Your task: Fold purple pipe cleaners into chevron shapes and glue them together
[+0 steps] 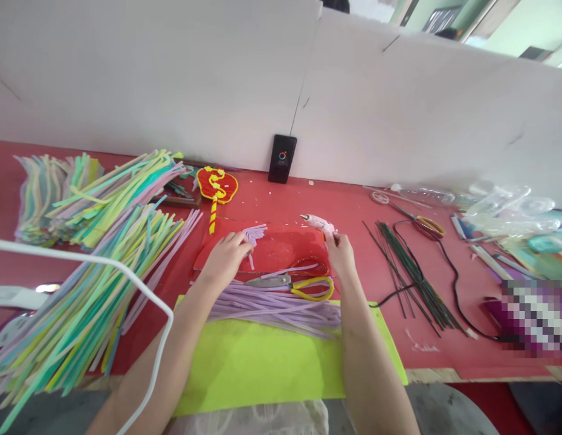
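Observation:
My left hand (229, 257) pinches a small branching piece of lilac pipe cleaners (254, 233), its short strands slanting like a leaf's ribs. In my right hand (342, 252) is a pink glue gun (321, 224), its metal nozzle pointing left toward that piece, a gap between them. Both hands are over a red sheet (285, 244) on the table. Just below lies a pair of yellow-handled scissors (284, 280), resting on a bundle of lilac pipe cleaners (272, 309). A lime-green sheet (263, 362) spreads under the bundle.
Pastel pipe cleaners (104, 272) heap at left behind a white cable (162, 338). A red-and-yellow fan-shaped craft (217, 186) and an upright phone (282, 158) stand farther back. Dark green stems (417, 278), a black cord (453, 275), more scissors (428, 225) and plastic bags (512, 208) lie right.

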Demonstrator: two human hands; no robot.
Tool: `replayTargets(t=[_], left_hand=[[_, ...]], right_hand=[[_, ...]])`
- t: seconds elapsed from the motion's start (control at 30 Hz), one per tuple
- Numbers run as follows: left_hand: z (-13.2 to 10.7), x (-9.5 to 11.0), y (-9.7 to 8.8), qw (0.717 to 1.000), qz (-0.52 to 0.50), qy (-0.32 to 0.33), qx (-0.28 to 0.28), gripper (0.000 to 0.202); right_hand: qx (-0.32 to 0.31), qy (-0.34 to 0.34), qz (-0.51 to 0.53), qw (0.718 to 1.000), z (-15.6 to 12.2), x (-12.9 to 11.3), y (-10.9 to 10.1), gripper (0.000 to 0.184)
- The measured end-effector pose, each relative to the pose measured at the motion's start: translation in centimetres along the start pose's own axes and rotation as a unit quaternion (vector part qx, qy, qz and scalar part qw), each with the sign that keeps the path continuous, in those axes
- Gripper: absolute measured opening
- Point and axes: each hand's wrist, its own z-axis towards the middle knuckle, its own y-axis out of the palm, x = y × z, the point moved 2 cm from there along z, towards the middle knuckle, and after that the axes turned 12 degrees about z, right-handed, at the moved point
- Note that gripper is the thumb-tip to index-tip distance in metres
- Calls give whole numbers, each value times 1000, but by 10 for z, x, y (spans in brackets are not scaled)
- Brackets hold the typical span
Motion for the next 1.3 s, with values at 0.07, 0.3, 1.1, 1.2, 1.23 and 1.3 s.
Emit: replayTargets(t=[0.07, 0.3, 1.1, 1.2, 1.23, 1.3], left_hand=[[1, 4, 0, 1000, -8, 2, 10, 13], [2, 25, 1, 995, -86, 56, -6, 10], [5, 7, 13, 918, -271, -287, 39, 20], [5, 6, 13, 896, -326, -297, 51, 22], [5, 6, 13, 889, -343, -298, 50, 22], [5, 7, 14, 883, -357, -300, 47, 21]], right_hand=[[-9, 8, 31, 999, 1, 3, 2, 52], [-38, -6, 42, 998, 1, 6, 5, 48], [-70, -43, -17, 996, -12, -8, 13, 43], [-63, -55, -14, 996, -13, -9, 14, 42], [-63, -58, -12, 996, -13, -9, 14, 41], [-63, -59, -9, 996, -13, -9, 15, 40]])
